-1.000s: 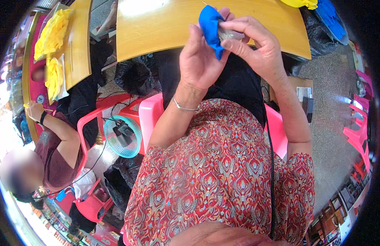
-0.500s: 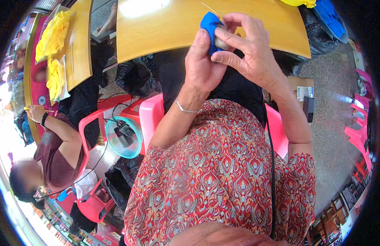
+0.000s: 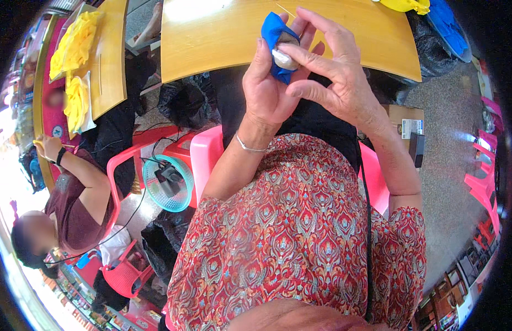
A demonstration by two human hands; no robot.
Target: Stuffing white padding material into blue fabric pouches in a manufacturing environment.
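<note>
Above the near edge of the table, my left hand (image 3: 270, 91) grips a small blue cloth piece (image 3: 272, 25), its thumb along the near side and its fingers behind. The cloth is parted in the middle. In the gap sit a white, soft-looking wad (image 3: 283, 59) and a grey-brown patch whose kind I cannot make out. My right hand (image 3: 339, 71) comes in from the right with its index fingertip on the wad. Its thumb is stretched out apart from the index finger, and its other fingers reach up behind the cloth.
A yellow wooden table (image 3: 212, 49) is in front of me. Yellow cloth pieces (image 3: 79, 44) lie on another table at left, where a co-worker (image 3: 82, 204) sits. A turquoise basket (image 3: 187, 185) holds black devices. Blue cloth (image 3: 446, 27) lies at far right, near a cardboard box (image 3: 402, 113).
The blue cloth has tipped and opened toward me, so more of the white wad shows. My right thumb has moved off the cloth, and my left fingers are spread wider behind it.
</note>
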